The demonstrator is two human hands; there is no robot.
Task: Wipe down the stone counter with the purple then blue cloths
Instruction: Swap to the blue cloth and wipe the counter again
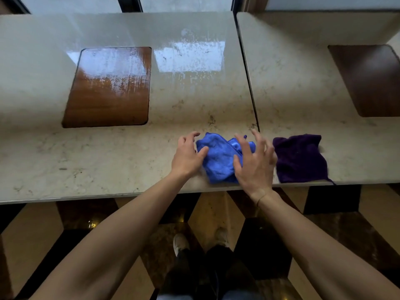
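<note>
A crumpled blue cloth [219,158] lies on the beige stone counter [108,152] near its front edge. My left hand [188,155] rests at the cloth's left side, fingers spread, thumb touching the fabric. My right hand [254,162] hovers over the cloth's right part with fingers apart, hiding some of it. Neither hand grips anything. A dark purple cloth [299,159] lies flat just right of my right hand, on the neighbouring slab, with one corner hanging over the front edge.
A brown wooden inset panel [110,87] sits in the left slab, wet and glossy. A dark seam [249,79] separates the two slabs. A second dark inset [372,81] is at far right. Below the counter edge is patterned floor and my shoes [180,243].
</note>
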